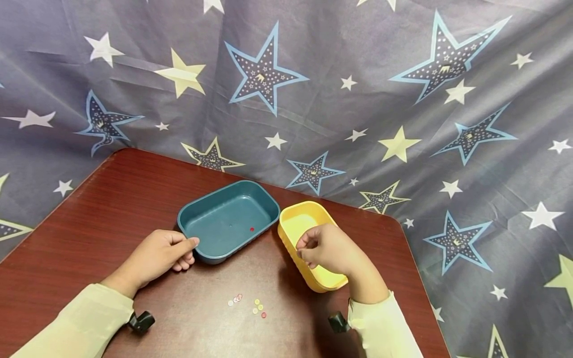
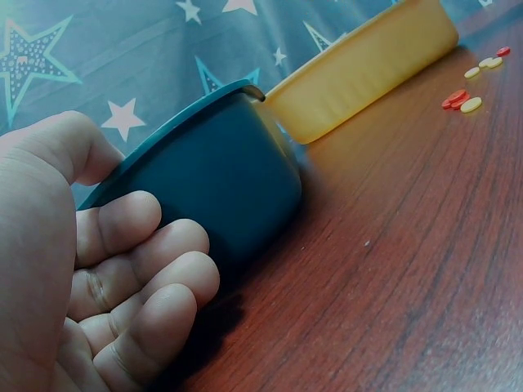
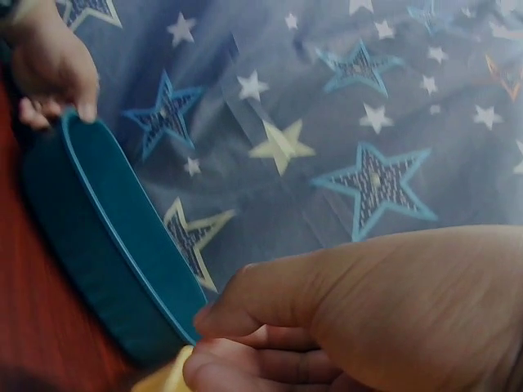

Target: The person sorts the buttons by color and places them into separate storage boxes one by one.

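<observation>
Buttons (image 1: pixel 257 302), tiny and flat, lie loose in two small clusters on the wooden table (image 1: pixel 192 318), nearer the person than the trays; one red button (image 1: pixel 252 229) sits inside the teal tray (image 1: pixel 224 223), close to its near wall. The left hand (image 1: pixel 163 253) grips that tray's near-left corner, thumb on the rim and fingers curled against the outer wall. The right hand (image 1: pixel 333 246) hangs over the yellow tray (image 1: pixel 295 223) with its fingers bent and the thumb close to the index fingertip; whether a button is pinched there, I cannot tell.

The likeliest trouble looks like a slip from that narrow pinch: a disc so small and thin leaves little to hold, and with the fingertips near the yellow rim, it could strike the edge and bounce onto the table. A tug or downward press by the left hand might tilt the teal tray and slide its button, or push the tray into the yellow one just beside it. A low return of the right arm could let the black wrist mount (image 1: pixel 338 322) brush the loose clusters and scatter them. Overlapping buttons in the left cluster may also come up together.
</observation>
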`<control>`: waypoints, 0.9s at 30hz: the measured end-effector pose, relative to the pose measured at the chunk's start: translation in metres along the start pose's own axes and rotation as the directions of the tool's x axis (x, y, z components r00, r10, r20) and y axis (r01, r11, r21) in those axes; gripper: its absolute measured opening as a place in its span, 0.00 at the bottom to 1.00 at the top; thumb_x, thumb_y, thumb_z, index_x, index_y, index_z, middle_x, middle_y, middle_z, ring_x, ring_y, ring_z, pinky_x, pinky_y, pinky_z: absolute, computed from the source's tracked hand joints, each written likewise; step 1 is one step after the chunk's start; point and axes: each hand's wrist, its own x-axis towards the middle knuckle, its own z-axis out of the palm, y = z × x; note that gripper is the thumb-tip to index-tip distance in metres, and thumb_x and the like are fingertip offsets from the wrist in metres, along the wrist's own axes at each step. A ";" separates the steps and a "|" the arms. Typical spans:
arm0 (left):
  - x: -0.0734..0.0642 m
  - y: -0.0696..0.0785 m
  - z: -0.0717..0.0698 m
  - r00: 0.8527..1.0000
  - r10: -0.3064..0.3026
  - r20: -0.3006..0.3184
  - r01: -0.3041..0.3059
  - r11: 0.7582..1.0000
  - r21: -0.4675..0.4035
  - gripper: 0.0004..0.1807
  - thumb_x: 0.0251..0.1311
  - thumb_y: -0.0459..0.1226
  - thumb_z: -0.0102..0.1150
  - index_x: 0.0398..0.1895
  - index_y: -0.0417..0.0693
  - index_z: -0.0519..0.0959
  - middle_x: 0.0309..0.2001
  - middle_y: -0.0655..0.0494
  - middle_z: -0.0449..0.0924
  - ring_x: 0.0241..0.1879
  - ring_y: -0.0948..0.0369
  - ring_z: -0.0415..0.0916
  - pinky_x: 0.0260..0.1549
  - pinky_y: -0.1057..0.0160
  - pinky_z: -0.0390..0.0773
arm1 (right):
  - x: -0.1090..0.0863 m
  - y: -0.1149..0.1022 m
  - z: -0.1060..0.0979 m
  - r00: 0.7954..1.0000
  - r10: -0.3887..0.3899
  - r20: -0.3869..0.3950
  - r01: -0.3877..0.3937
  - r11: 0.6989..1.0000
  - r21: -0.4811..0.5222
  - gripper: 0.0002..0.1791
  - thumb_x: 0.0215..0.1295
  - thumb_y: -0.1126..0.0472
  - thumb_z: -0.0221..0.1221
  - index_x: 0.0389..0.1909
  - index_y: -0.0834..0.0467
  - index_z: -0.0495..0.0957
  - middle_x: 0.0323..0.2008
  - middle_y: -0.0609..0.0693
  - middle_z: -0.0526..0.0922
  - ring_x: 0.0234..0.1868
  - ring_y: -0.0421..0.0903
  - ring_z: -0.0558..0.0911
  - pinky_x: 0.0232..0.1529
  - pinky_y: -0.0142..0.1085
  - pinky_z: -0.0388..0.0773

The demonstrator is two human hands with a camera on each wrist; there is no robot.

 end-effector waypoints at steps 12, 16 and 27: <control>0.000 0.001 0.000 1.000 0.007 0.000 -0.007 1.000 0.010 0.26 0.74 0.54 0.62 0.26 0.43 0.87 0.25 0.49 0.87 0.25 0.57 0.86 0.27 0.58 0.88 | -0.030 -0.016 0.048 0.991 -0.096 0.087 0.105 0.989 -0.105 0.05 0.58 0.64 0.69 0.29 0.50 0.85 0.20 0.38 0.83 0.22 0.33 0.80 0.28 0.29 0.81; 0.000 0.002 -0.001 1.000 0.002 -0.002 -0.002 1.000 0.019 0.26 0.73 0.55 0.62 0.26 0.43 0.87 0.26 0.49 0.87 0.25 0.57 0.86 0.27 0.58 0.88 | -0.033 -0.014 0.066 0.988 -0.119 0.098 0.135 0.976 -0.173 0.08 0.56 0.62 0.73 0.28 0.47 0.85 0.21 0.33 0.81 0.24 0.29 0.78 0.31 0.26 0.78; -0.001 0.001 -0.001 1.000 -0.006 -0.006 0.006 1.000 0.023 0.26 0.73 0.56 0.61 0.27 0.44 0.87 0.26 0.49 0.87 0.26 0.56 0.86 0.28 0.59 0.88 | -0.046 -0.005 0.099 0.993 -0.105 0.059 0.114 0.976 -0.185 0.11 0.55 0.56 0.78 0.26 0.46 0.83 0.21 0.30 0.80 0.24 0.25 0.78 0.29 0.22 0.77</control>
